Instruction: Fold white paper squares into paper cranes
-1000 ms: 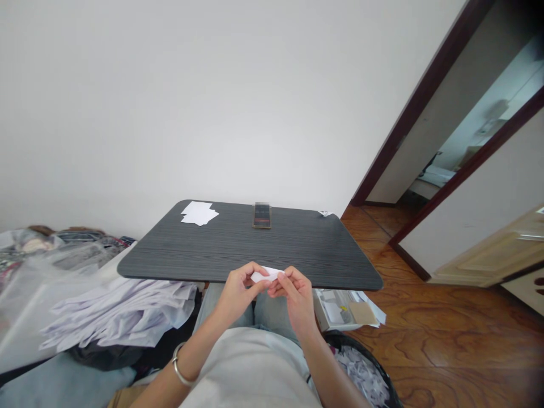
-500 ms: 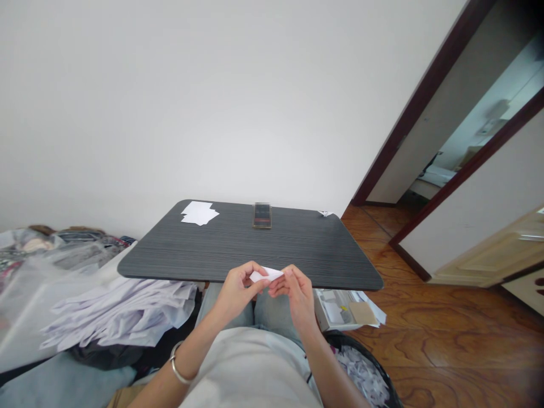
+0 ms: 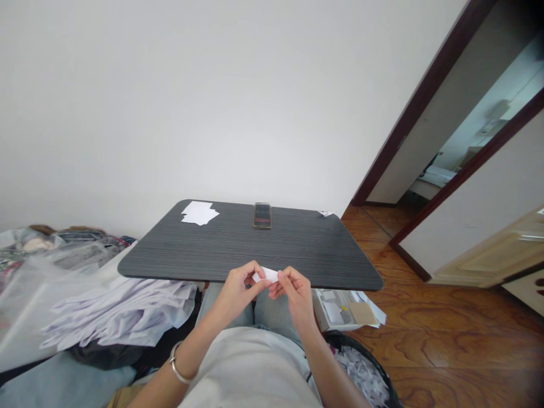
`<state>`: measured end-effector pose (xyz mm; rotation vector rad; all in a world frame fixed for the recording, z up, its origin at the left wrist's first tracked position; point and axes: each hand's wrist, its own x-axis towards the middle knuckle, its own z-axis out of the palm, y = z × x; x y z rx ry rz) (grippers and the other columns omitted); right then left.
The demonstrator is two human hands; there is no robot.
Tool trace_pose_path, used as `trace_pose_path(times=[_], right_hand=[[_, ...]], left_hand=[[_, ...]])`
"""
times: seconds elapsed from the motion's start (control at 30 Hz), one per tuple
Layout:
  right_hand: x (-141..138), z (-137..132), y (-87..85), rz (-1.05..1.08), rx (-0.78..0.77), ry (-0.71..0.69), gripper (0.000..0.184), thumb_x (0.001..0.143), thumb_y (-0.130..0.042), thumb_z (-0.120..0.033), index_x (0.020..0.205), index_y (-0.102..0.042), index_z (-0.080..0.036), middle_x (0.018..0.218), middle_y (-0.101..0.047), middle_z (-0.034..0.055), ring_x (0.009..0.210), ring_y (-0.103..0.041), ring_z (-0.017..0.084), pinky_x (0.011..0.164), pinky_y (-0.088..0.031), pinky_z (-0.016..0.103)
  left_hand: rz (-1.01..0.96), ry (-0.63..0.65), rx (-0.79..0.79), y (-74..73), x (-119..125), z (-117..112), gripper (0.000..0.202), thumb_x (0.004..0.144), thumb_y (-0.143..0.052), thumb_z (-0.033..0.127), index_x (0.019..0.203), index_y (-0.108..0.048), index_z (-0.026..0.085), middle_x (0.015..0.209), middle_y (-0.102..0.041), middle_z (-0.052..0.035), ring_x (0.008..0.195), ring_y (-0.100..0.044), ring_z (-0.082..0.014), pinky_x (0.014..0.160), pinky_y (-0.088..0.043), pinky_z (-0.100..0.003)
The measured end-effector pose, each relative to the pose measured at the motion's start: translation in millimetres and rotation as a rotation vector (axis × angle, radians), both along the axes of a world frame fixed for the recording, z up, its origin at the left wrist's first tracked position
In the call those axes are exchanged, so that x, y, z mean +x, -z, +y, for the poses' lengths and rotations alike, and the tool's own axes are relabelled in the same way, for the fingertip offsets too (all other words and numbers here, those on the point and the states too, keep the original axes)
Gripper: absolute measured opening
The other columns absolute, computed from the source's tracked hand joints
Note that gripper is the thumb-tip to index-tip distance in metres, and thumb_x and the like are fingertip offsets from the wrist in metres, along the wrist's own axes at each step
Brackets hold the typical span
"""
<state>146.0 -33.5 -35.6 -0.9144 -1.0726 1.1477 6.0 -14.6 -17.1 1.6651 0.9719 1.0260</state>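
Observation:
Between my hands is a small piece of folded white paper (image 3: 268, 274), held just above the near edge of the dark wood-grain table (image 3: 238, 249). My left hand (image 3: 243, 286) pinches its left end between thumb and fingers. At the other end, my right hand (image 3: 295, 286) grips the paper with thumb and fingertips. Part of the paper is hidden behind my fingers. Several white paper sheets (image 3: 199, 213) lie in a loose pile at the table's far left. A small folded paper piece (image 3: 325, 213) rests at the far right corner.
A phone-like dark device (image 3: 262, 216) stands at the table's back middle, against the white wall. Below the right edge are a box of papers (image 3: 340, 311) and a black bin of paper scraps (image 3: 361, 374). White cloth (image 3: 123, 311) is heaped at left.
My right fingers have shifted slightly left along the folded paper, and less of the paper shows between my hands. My left hand has barely moved.

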Motion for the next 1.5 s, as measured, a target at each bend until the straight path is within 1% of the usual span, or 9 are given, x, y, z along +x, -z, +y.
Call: trace_pose_path(times=[0.07,0.23,0.33,0.43,0.5,0.67,1.07,1.3,1.5], right_hand=[[-0.1,-0.3,0.1,0.019,-0.004,0.001,0.029,0.078,-0.057,-0.039,0.06,-0.053,-0.017,0.05,-0.061,-0.0014,0.04,-0.056,0.01,0.043,-0.047,0.02],[-0.3,0.0,0.1,0.025,-0.02,-0.029,0.024,0.077,-0.058,-0.037,0.064,-0.054,-0.017,0.052,-0.062,-0.0014,0.042,-0.057,0.01,0.043,-0.049,0.02],[1.8,1.0,-0.8,0.027,0.006,-0.012,0.017,0.076,-0.06,-0.035,0.077,-0.059,-0.018,0.056,-0.063,-0.0025,0.046,-0.059,0.011,0.046,-0.049,0.02],[6.4,2.4,-1.9,0.016,0.027,-0.018,0.022,0.073,-0.064,-0.033,0.089,-0.06,-0.019,0.061,-0.065,-0.0028,0.054,-0.062,0.012,0.053,-0.051,0.021],[10.1,3.7,-2.0,-0.027,-0.014,-0.071,0.023,0.071,-0.066,-0.033,0.087,-0.062,-0.017,0.062,-0.067,-0.0005,0.057,-0.063,0.013,0.055,-0.052,0.023],[15.9,6.7,-0.8,-0.118,-0.122,-0.189,0.027,0.072,-0.063,-0.04,0.066,-0.063,-0.013,0.059,-0.068,0.0044,0.05,-0.062,0.013,0.049,-0.05,0.022],[11.8,5.4,5.3,-0.143,-0.106,-0.204,0.03,0.076,-0.058,-0.041,0.063,-0.057,-0.015,0.053,-0.066,0.002,0.042,-0.059,0.01,0.043,-0.046,0.018],[9.8,6.6,5.6,-0.231,-0.065,-0.229,0.029,0.076,-0.057,-0.042,0.066,-0.056,-0.015,0.052,-0.064,0.0004,0.044,-0.058,0.01,0.045,-0.047,0.019],[5.3,5.7,10.5,-0.242,-0.053,-0.172,0.033,0.078,-0.052,-0.045,0.062,-0.052,-0.016,0.044,-0.059,-0.002,0.035,-0.052,0.009,0.036,-0.042,0.017]], left_hand=[[-0.02,0.011,-0.005,-0.8,0.3,-0.6,0.019,0.074,-0.059,0.032,0.068,-0.052,0.015,0.064,-0.056,0.0008,0.055,-0.049,-0.0095,0.053,-0.038,-0.019],[-0.021,-0.029,0.003,-3.7,1.4,-2.0,0.02,0.077,-0.055,0.031,0.064,-0.05,0.015,0.057,-0.051,0.0026,0.052,-0.047,-0.0094,0.051,-0.038,-0.02],[0.021,-0.037,0.01,-5.8,1.3,-2.1,0.019,0.076,-0.054,0.028,0.063,-0.05,0.015,0.057,-0.052,0.0024,0.051,-0.047,-0.0094,0.05,-0.037,-0.02],[0.055,-0.056,0.055,-6.6,0.5,-1.3,0.019,0.076,-0.054,0.026,0.061,-0.05,0.015,0.058,-0.053,0.0014,0.053,-0.048,-0.0098,0.051,-0.037,-0.019],[0.086,-0.07,0.096,-5.7,0.0,-0.1,0.018,0.076,-0.054,0.025,0.061,-0.051,0.015,0.059,-0.054,0.0008,0.055,-0.049,-0.0101,0.052,-0.037,-0.019],[0.177,-0.081,0.163,0.6,-0.9,2.5,0.019,0.078,-0.051,0.026,0.062,-0.05,0.015,0.06,-0.054,0.0008,0.055,-0.049,-0.0103,0.052,-0.037,-0.019],[0.227,-0.07,0.161,6.6,-1.0,3.1,0.018,0.079,-0.049,0.024,0.063,-0.047,0.016,0.058,-0.052,0.0022,0.053,-0.047,-0.01,0.05,-0.034,-0.02],[0.288,-0.043,0.237,3.2,-1.2,2.2,0.021,0.08,-0.047,0.024,0.061,-0.047,0.016,0.057,-0.053,0.0021,0.053,-0.048,-0.0099,0.048,-0.032,-0.019],[0.277,-0.04,0.217,6.1,0.2,4.5,0.021,0.081,-0.047,0.025,0.062,-0.048,0.016,0.057,-0.053,0.0019,0.053,-0.048,-0.01,0.049,-0.033,-0.019]])
